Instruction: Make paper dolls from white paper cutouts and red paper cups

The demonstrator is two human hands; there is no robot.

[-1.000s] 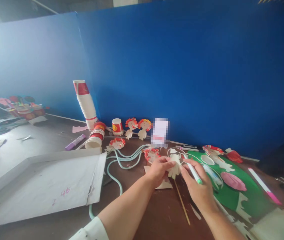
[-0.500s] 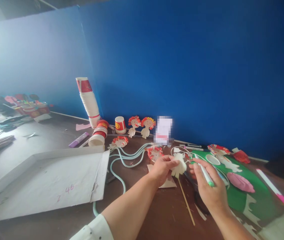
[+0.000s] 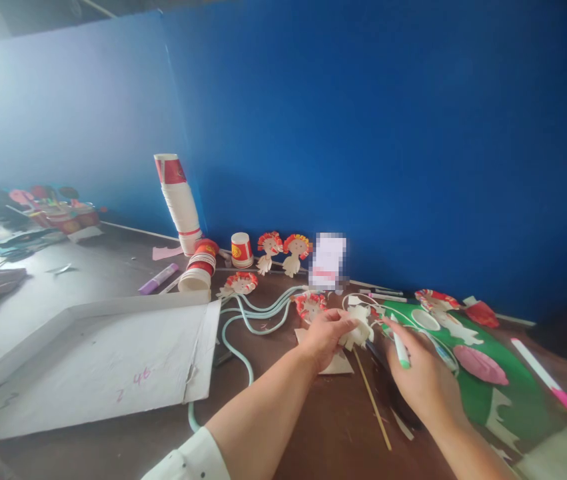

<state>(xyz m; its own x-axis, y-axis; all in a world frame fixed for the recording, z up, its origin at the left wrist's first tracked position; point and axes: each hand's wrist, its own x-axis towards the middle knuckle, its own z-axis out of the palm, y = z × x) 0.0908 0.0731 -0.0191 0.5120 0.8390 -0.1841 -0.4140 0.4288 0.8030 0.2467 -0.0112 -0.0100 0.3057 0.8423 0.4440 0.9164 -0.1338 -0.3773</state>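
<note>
My left hand (image 3: 326, 339) pinches a pale paper cutout (image 3: 362, 328) with a fringed edge between thumb and fingers, above the table. To its right, my right hand (image 3: 426, 373) is closed around a white marker (image 3: 400, 345) with a green end pointing back toward me. The marker's front end is hidden by the fingers. A thin wooden stick (image 3: 374, 403) slants down from below the cutout; whether it is attached cannot be seen. Just behind my left hand lies a red-fringed paper figure (image 3: 309, 307). A piece of card (image 3: 337, 365) lies under that hand.
A white box lid (image 3: 113, 360) covers the left front. Stacked paper cups (image 3: 180, 207) and a single cup (image 3: 242, 250) stand behind. Two paper figures (image 3: 293, 253) lean near the blue partition (image 3: 363, 133). Pale blue cord (image 3: 243, 357) winds centrally. Green sheet (image 3: 513, 373) and pink marker (image 3: 548, 377) lie right.
The cutout has turned slightly in my left hand. My right hand has shifted a little, tilting the green-ended marker more upright. The surrounding things look the same.
</note>
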